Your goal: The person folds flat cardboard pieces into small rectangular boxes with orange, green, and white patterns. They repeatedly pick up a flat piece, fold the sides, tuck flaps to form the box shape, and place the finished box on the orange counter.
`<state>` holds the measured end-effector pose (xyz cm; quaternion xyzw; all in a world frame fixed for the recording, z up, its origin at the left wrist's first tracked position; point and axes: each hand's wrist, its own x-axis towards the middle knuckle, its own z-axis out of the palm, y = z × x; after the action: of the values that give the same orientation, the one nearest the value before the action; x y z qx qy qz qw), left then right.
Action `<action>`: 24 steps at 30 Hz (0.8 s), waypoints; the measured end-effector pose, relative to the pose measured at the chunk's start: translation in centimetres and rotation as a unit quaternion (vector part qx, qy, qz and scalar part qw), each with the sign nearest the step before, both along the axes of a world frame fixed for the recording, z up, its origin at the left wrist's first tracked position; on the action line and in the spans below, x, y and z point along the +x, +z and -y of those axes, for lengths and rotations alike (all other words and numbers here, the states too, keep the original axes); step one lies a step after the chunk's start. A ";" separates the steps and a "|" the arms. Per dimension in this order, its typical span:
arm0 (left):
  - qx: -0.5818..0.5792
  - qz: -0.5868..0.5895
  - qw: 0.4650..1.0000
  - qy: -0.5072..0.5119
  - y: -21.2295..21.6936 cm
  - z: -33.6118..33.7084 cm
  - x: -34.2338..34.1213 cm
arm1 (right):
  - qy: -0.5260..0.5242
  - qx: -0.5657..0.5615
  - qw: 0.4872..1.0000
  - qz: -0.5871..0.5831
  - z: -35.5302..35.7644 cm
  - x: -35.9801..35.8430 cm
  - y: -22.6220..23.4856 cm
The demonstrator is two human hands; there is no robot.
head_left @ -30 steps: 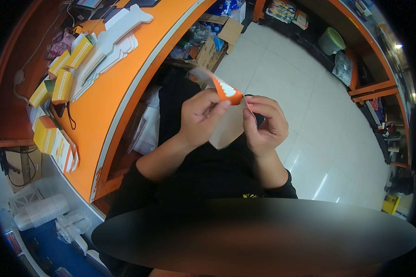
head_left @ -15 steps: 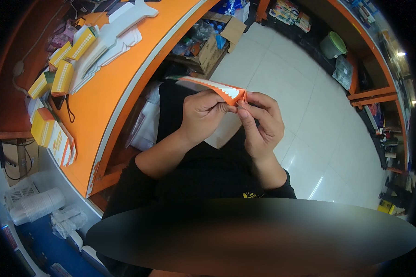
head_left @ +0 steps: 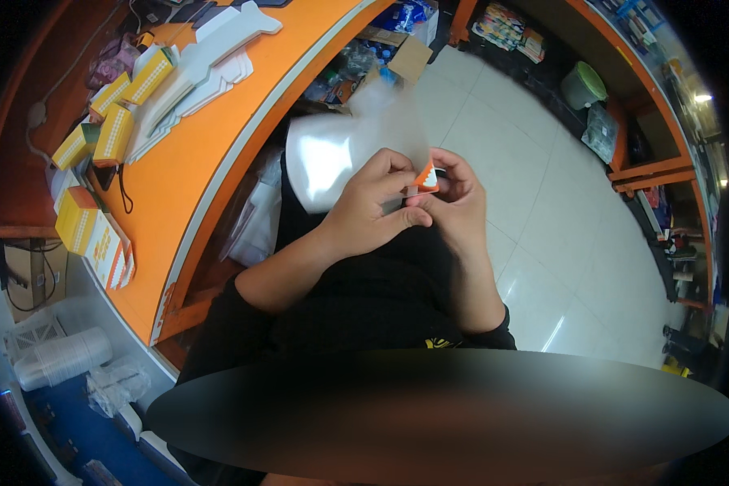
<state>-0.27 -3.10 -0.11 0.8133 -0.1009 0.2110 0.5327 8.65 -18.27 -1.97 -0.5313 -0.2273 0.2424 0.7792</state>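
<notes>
Closest in, the left hand and right hand pinch a small orange-and-white piece between fingertips, mostly hidden. Behind it, a blurred clear plastic sleeve rises. Farther left, yellow boxes sit on the orange counter.

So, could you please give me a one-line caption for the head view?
Both hands, left hand and right hand, pinch a small orange-and-white piece beside an orange counter.

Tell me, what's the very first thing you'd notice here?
Two hands meet mid-picture: the left hand and right hand pinch a small orange-and-white piece on a shiny white sheet. To the left curves a bright orange counter with yellow boxes.
</notes>
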 end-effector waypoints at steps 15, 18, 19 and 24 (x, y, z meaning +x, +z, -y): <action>-0.089 -0.043 0.984 0.147 -0.6 -0.3 0.2 | -0.101 -0.079 0.988 0.091 -1.6 -0.5 -0.5; 0.107 0.077 0.922 0.363 0.0 -1.8 0.2 | -0.161 -0.067 0.980 0.091 -0.8 0.6 -0.4; 0.015 0.014 0.952 0.304 0.2 -2.5 0.2 | -0.152 -0.027 0.986 0.067 -0.6 0.8 -0.4; -0.118 -0.111 0.947 0.279 -0.5 -3.1 -0.1 | -0.237 -0.199 0.923 0.228 -0.9 1.8 -0.4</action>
<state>-0.40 0.01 -0.60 0.7584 0.2152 0.2700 0.5529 10.47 -17.37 -2.41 -0.7546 -0.2139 -0.0370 0.6192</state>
